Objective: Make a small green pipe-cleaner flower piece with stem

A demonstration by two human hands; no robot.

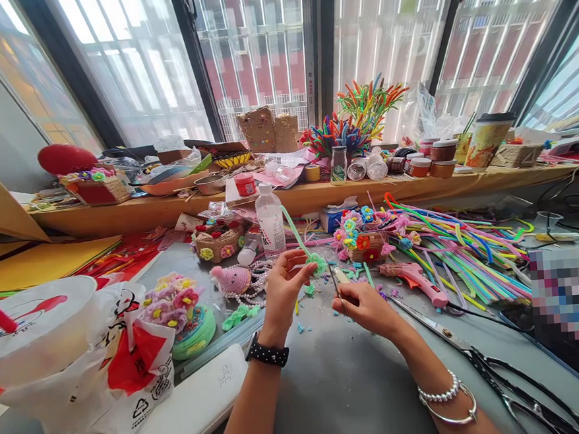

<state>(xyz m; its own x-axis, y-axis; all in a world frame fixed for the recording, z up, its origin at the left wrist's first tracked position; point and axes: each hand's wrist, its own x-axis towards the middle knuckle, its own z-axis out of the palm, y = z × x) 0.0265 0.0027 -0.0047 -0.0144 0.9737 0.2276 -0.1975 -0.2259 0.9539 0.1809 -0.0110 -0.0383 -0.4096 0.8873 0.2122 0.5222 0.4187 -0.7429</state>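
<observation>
A pale green pipe cleaner flower is pinched between the thumb and fingers of my left hand. Its long fuzzy stem sticks up and leans to the left. My right hand is closed around a slim, dark metal tool, which looks like tweezers or small scissors. The tool's tip points up beside the flower; whether they touch I cannot tell. Bits of green fluff lie on the grey table below both hands.
Large scissors and a pink glue gun lie to the right, before a heap of pipe cleaners. A water bottle stands behind my left hand. On the left are a lidded cup and a white case.
</observation>
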